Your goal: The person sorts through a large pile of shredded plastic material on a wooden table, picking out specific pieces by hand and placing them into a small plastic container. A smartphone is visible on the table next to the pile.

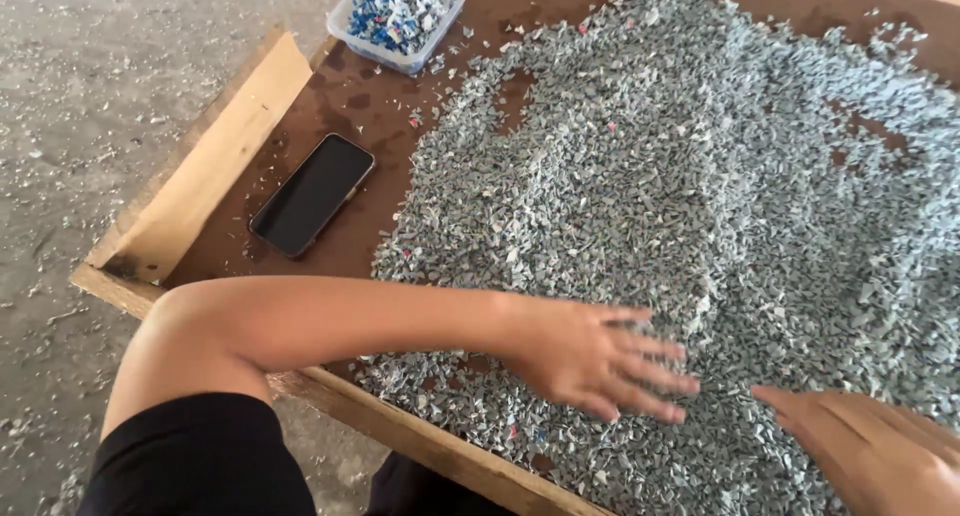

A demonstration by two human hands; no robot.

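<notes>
A wide heap of small grey plastic flakes [680, 176] covers most of a brown wooden tray table [350, 106]. My left hand [600, 361] lies flat on the near part of the heap, fingers spread and pointing right. My right hand [870, 446] rests palm down on the flakes at the bottom right, partly cut off by the frame edge. Neither hand holds anything. A few pink and blue bits show among the grey flakes.
A dark phone [312, 194] lies screen up on the bare brown board at the left. A clear plastic tub [400, 11] of blue and white flakes stands at the far left corner. A raised wooden rim [200, 166] edges the table; littered concrete floor [80, 96] lies beyond.
</notes>
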